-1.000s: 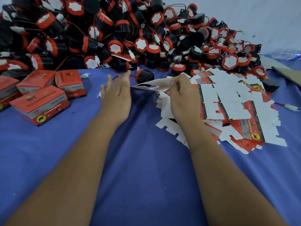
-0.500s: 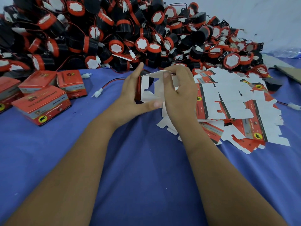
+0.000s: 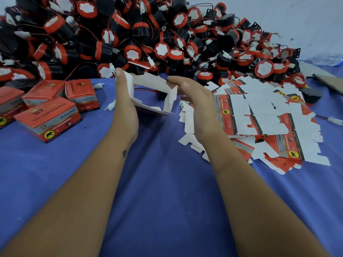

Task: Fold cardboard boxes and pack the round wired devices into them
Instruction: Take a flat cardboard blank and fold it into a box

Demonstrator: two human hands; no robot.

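The flat white cardboard blank (image 3: 148, 95) now stands opened between the pinching left hand (image 3: 126, 106) and right hand (image 3: 194, 101); uneven pressure could crush it.

two hands: the left hand (image 3: 126, 106) and the right hand (image 3: 196, 106). one part-folded box (image 3: 148, 84) is up between them. four closed red boxes (image 3: 48, 119) sit at the left, though the frame edge may cut off more. the round wired devices (image 3: 174, 54) lie in a heap far too many and too tangled to count, dozens at least. the flat box blanks (image 3: 263, 115) overlap in a loose stack at the right, perhaps ten or more. one loose white connector (image 3: 335, 121) lies at the far right.
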